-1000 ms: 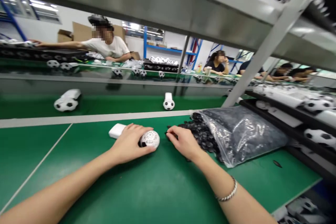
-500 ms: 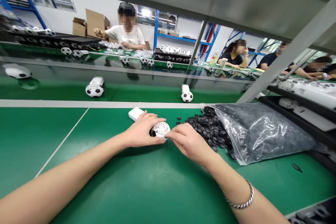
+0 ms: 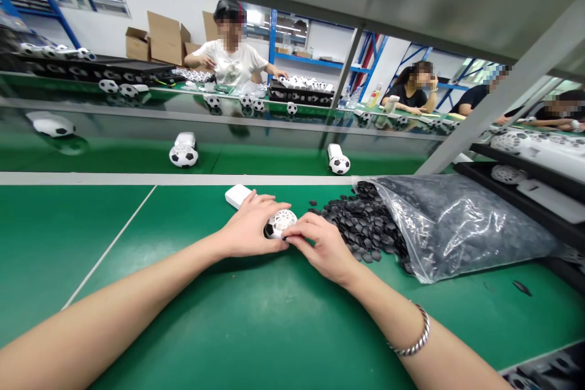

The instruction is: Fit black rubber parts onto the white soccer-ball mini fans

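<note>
My left hand (image 3: 250, 225) is closed around a white lattice ball (image 3: 280, 223), which has a black patch on its left side. A white rectangular block (image 3: 238, 196) lies just beyond that hand, partly hidden by the fingers. My right hand (image 3: 320, 247) pinches a small black hexagonal patch against the ball's near edge, and the fingertips hide most of the patch. A heap of black hexagonal patches (image 3: 363, 223) spills out beside my right hand from a clear plastic bag (image 3: 459, 225).
The hands work over a green workbench (image 3: 91, 237). Finished football toys (image 3: 183, 156) stand on a shelf beyond a white strip. Lattice balls sit in black trays (image 3: 505, 174) at right, under a metal shelf. Several co-workers sit across the line.
My right hand has moved from the patch heap to the ball, bringing its fingertips against it. The view has levelled and swung, so the scene sits differently in the frame.
</note>
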A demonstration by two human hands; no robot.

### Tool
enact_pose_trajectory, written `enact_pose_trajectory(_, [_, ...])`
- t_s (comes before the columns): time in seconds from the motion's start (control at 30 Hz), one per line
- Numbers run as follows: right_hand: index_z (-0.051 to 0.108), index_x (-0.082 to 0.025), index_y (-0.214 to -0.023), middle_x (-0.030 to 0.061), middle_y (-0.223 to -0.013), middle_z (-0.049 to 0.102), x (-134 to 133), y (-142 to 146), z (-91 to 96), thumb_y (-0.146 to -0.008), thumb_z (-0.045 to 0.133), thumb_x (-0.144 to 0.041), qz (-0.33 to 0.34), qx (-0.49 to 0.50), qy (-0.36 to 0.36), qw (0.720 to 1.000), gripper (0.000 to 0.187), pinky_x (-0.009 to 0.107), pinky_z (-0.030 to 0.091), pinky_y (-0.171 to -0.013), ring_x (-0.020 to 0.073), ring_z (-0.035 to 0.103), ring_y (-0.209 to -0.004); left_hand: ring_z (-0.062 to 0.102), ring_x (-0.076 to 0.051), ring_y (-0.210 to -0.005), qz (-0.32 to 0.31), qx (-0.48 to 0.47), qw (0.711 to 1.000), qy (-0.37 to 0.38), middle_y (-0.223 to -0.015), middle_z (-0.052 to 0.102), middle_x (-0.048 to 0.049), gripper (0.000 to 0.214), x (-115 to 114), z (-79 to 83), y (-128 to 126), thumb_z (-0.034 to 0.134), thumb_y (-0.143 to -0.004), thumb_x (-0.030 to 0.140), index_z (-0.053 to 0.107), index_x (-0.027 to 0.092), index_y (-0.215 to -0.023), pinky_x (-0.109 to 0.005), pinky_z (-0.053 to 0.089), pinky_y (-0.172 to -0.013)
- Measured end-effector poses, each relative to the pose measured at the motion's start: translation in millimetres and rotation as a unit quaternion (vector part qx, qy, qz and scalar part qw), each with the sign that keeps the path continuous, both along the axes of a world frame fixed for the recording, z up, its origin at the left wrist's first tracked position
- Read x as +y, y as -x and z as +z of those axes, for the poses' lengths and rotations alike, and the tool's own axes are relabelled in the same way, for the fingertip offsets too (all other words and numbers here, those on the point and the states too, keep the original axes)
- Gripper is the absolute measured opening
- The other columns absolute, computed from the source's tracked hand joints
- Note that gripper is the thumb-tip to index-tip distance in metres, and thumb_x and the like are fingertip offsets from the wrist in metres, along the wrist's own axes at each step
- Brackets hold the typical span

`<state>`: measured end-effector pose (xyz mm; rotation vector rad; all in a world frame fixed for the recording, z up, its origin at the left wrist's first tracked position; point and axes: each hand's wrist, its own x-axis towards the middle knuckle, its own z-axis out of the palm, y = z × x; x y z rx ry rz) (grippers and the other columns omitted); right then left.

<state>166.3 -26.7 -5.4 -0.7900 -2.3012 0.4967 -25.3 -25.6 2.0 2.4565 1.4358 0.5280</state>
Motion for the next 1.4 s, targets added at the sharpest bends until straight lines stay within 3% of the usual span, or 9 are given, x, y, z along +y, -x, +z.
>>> enact_pose_trajectory(0.2, [0.057, -0.027, -0.106, 0.0033, -0.098, 0.054, 5, 0, -2.2, -0.076, 0.061, -0.021, -0.041, 0.068, 0.050, 0.996, 0.030, 0.032, 0.043, -0.082, 0.0170, 0.052, -0.094, 0.036, -0.028, -0.118, 0.005, -0.009, 1.000, 0.003, -0.116, 0.054, -0.0050, 0.061, 0, 1.5, -2, 0.060, -0.066, 0.051, 0.046, 0.025, -0.119, -0.050, 0.010, -0.104])
enact_pose_trajectory(0.3, [0.050, -0.025, -0.111, 0.0051, -0.111, 0.055, 9, 1, -4.0, -0.070, 0.065, -0.023, -0.044, 0.092, 0.155, 0.983, 0.044, 0.033, 0.045, -0.079, 0.0200, 0.051, -0.104, 0.041, -0.028, -0.112, 0.010, -0.012, 1.000, 0.012, -0.109, 0.056, -0.0035, 0.059, 0, 3.0, -4, 0.064, -0.063, 0.048, 0.049, 0.026, -0.116, -0.050, 0.012, -0.103])
enact_pose_trajectory(0.4, [0.049, -0.021, -0.107, 0.0064, -0.111, 0.057, 11, 6, -4.4, -0.068, 0.065, -0.020, -0.032, 0.121, 0.260, 0.958, 0.041, 0.030, 0.047, -0.073, 0.0197, 0.053, -0.104, 0.045, -0.026, -0.106, 0.018, -0.022, 0.999, 0.015, -0.106, 0.057, -0.0028, 0.059, 1, 4.5, -5, 0.067, -0.059, 0.046, 0.052, 0.025, -0.112, -0.050, 0.013, -0.103])
enact_pose_trajectory(0.53, [0.051, -0.018, -0.096, 0.0063, -0.105, 0.059, 12, 11, -3.3, -0.064, 0.068, -0.016, -0.034, 0.157, 0.287, 0.944, 0.036, 0.030, 0.047, -0.080, 0.0176, 0.055, -0.100, 0.046, -0.026, -0.103, 0.021, -0.034, 0.999, 0.016, -0.103, 0.059, -0.0022, 0.058, 1, 5.6, -5, 0.069, -0.057, 0.044, 0.053, 0.025, -0.110, -0.047, 0.019, -0.101])
enact_pose_trajectory(0.67, [0.051, -0.017, -0.101, 0.0062, -0.102, 0.061, 30, 0, -3.7, -0.075, 0.061, -0.023, -0.021, 0.112, 0.230, 0.966, 0.028, 0.029, 0.047, -0.081, 0.0145, 0.058, -0.093, 0.044, -0.027, -0.106, 0.005, -0.033, 0.999, 0.013, -0.108, 0.056, -0.0044, 0.061, -2, 4.1, -7, 0.068, -0.059, 0.047, 0.051, 0.024, -0.113, -0.047, 0.018, -0.102])
enact_pose_trajectory(0.73, [0.053, -0.017, -0.102, 0.0065, -0.101, 0.062, 44, -10, -4.6, -0.084, 0.048, -0.027, -0.111, 0.011, 0.122, 0.986, 0.021, 0.029, 0.047, -0.079, 0.0141, 0.058, -0.091, 0.041, -0.028, -0.111, 0.004, -0.033, 0.999, 0.009, -0.112, 0.054, -0.0065, 0.067, -4, 2.8, -8, 0.066, -0.058, 0.054, 0.049, 0.023, -0.115, -0.048, 0.014, -0.104])
enact_pose_trajectory(0.83, [0.058, -0.018, -0.103, 0.0097, -0.110, 0.058, 58, -22, -7.6, -0.087, 0.045, -0.025, -0.223, -0.117, -0.012, 0.968, 0.023, 0.037, 0.041, -0.084, 0.0207, 0.052, -0.100, 0.036, -0.028, -0.118, 0.008, -0.031, 0.999, 0.012, -0.114, 0.053, -0.0072, 0.065, -5, 2.8, -9, 0.062, -0.061, 0.060, 0.050, 0.024, -0.114, -0.049, 0.010, -0.105])
enact_pose_trajectory(1.2, [0.064, -0.017, -0.089, 0.0089, -0.081, 0.064, 49, -22, -3.6, -0.083, 0.045, -0.012, -0.189, -0.277, -0.083, 0.938, 0.020, 0.036, 0.033, -0.073, 0.0232, 0.054, -0.081, 0.009, -0.030, -0.131, 0.045, -0.097, 0.991, 0.076, -0.127, 0.043, -0.0087, 0.055, -3, 1.6, -4, 0.059, -0.070, 0.043, 0.046, 0.021, -0.118, -0.048, 0.019, -0.105])
enact_pose_trajectory(1.4, [0.056, -0.017, -0.107, 0.0073, -0.097, 0.061, 40, -24, -2.2, -0.086, 0.043, -0.015, -0.149, -0.167, -0.035, 0.974, 0.025, 0.030, 0.038, -0.080, 0.0186, 0.053, -0.091, 0.010, -0.025, -0.133, -0.048, -0.114, 0.983, 0.139, -0.142, 0.020, -0.0081, 0.056, 2, 7.1, 5, 0.057, -0.066, 0.021, 0.043, 0.024, -0.120, -0.042, 0.018, -0.107])
